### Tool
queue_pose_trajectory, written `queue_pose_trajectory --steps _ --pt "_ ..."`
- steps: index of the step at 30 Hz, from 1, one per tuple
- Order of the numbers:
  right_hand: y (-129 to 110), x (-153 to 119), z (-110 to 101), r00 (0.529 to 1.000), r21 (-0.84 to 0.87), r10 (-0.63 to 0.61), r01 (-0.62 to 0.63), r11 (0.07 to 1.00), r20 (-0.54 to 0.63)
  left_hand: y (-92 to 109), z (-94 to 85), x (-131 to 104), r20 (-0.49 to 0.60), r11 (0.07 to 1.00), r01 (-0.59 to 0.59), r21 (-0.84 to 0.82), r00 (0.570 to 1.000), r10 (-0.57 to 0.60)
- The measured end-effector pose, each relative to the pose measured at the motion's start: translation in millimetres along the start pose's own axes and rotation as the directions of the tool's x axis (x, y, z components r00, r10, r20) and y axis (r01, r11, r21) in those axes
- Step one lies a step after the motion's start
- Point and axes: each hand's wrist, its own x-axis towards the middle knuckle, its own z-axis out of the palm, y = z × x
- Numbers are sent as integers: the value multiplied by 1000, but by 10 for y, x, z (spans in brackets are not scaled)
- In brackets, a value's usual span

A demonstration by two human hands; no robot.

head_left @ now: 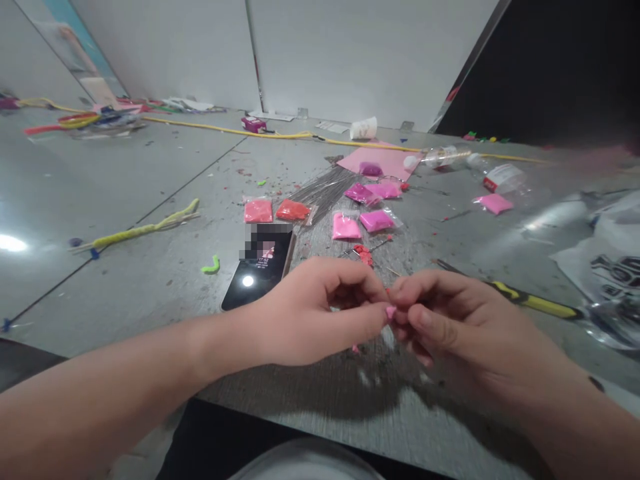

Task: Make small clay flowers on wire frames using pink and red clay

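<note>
My left hand (320, 310) is closed in a pinch, with a small piece of pink modelling clay (391, 312) at the tips of its thumb and forefinger. Right beside it, my right hand (460, 323) has its thumb and fingers drawn together. Whatever they grip is hidden, though a thin pale stick (393, 271) shows just above its fingertips. Both hands hover over the grey table (325, 393), fingertips almost meeting. Beyond them lies a lump of red clay (363, 254) on thin wires. A phone (260, 267) with a lit screen is partly covered by my left hand.
Several clay packets, including a salmon one (259, 211) and a pink one (346, 226), lie ahead beside a bundle of thin wires (325, 190). Pliers with yellow-black handles (540, 303) are at right, near plastic bottles (503, 179). A yellow-green wrapped stem (140, 232) lies left.
</note>
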Motion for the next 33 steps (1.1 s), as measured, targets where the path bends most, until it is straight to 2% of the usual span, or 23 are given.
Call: queue_pose_trajectory --steps 2,4,6,8,9,11,14,20,24,28,30,33 --pt "16 -2 2 996 -74 -92 90 993 -23 -3 -5 6 30 988 62 -139 998 -58" --pt "16 -6 16 959 -305 -279 254 918 -40 -12 -11 5 42 981 85 -172 996 -79" --pt "4 -7 37 875 -564 -484 417 713 35 -19 -16 0 50 984 107 -144 994 -101" --pt "-9 -6 58 782 -709 -602 515 482 159 -19 -19 -3 57 985 140 -101 989 -135" --pt "-11 -6 66 749 -744 -631 535 401 199 -18 -20 -2 60 984 155 -83 987 -150" --pt "-10 -11 76 711 -783 -667 538 311 224 -15 -20 5 55 980 189 -62 981 -186" --pt "-16 -34 92 691 -804 -688 529 271 223 -17 -24 24 38 971 232 -59 972 -230" --pt "-117 -71 146 730 -866 -664 426 260 160 -28 -41 37 3 971 238 -33 971 -238" --pt "-106 -69 130 732 -888 -668 390 245 137 -19 -45 50 2 966 254 -51 967 -254" --pt "-46 -75 101 746 -852 -661 398 342 83 -17 -54 60 34 956 286 -67 958 -284" --pt "-40 -77 103 750 -843 -656 403 355 83 -26 -57 55 65 953 295 -74 955 -291" --pt "-56 -70 118 717 -864 -673 443 239 181 -41 -54 44 112 943 314 -112 947 -302"
